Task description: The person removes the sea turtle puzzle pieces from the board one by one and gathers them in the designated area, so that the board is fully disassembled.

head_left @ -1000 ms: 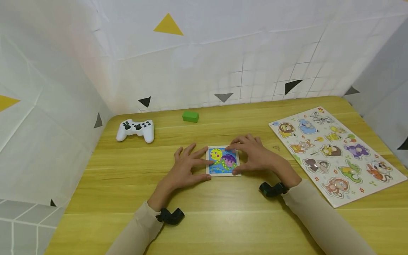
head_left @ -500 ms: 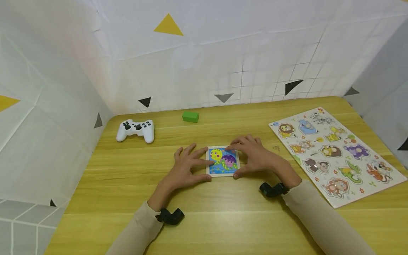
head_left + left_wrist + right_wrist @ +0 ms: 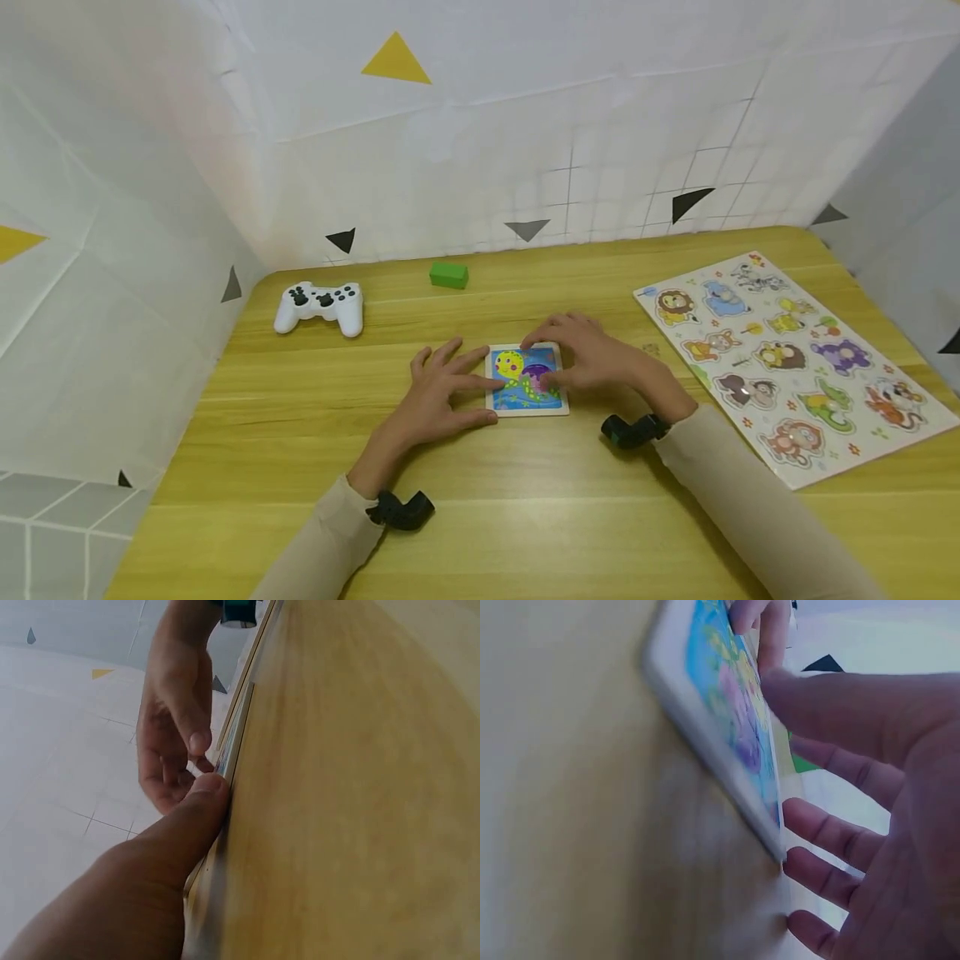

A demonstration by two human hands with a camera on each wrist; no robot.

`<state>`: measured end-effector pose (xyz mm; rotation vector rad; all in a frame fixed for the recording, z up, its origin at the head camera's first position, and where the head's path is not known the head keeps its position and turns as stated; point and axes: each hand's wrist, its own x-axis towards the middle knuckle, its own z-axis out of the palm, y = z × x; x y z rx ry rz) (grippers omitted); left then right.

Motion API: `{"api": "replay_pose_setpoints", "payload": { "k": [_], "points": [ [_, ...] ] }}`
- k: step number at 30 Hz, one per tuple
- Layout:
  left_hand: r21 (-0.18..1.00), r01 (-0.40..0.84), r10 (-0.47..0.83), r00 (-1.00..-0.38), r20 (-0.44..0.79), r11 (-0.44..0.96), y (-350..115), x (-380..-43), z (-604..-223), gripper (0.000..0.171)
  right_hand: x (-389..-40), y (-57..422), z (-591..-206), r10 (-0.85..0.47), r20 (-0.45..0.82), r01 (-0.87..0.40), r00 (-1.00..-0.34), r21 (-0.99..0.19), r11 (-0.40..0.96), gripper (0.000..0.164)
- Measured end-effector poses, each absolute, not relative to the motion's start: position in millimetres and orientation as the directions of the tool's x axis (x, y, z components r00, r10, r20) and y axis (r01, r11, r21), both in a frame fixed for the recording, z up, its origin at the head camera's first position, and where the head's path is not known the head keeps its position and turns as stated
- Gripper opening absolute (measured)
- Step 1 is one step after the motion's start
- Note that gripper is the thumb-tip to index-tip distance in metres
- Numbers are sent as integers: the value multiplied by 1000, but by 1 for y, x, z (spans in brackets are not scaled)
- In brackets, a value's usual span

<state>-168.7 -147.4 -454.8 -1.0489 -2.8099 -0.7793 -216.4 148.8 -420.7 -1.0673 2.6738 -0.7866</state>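
Note:
A small square picture puzzle [image 3: 527,403] with a yellow and purple turtle on blue lies flat on the table before me. My left hand [image 3: 438,396] lies at its left side, fingers spread and fairly straight, index fingertip over the picture and thumb at the lower left corner. My right hand [image 3: 596,354] is at the right side, its thumb tip over the purple shell and index fingertip at the far edge. In the right wrist view the thumb [image 3: 832,709] reaches over the picture, and the other fingers stand apart, relaxed, beyond the pale frame. Between them nothing is gripped.
A large animal puzzle board [image 3: 795,367] lies on the right of the wooden table [image 3: 510,517]. At the back stand a green block [image 3: 448,275] and a white game controller [image 3: 319,307]. White sheeting [image 3: 480,150] with triangles rises behind the table.
My right hand has shifted slightly left; its thumb has come off the puzzle's lower right corner and moved up over the picture. The left hand stays where it was.

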Motion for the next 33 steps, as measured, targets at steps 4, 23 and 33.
{"api": "replay_pose_setpoints", "payload": {
  "k": [4,23,33],
  "points": [
    [433,621,600,-774,203,653,-147,-169,-456,42,-233,133,-414,-752,62,-662,-656,-524,535,34],
    [408,648,605,-756,250,643,-147,-169,-458,39,-253,91,-393,-786,-182,-677,-591,-420,605,28],
    [415,644,603,-759,244,643,-147,-169,-459,39,-254,84,-385,-759,-290,-663,-583,-371,651,30]
  ]
}}
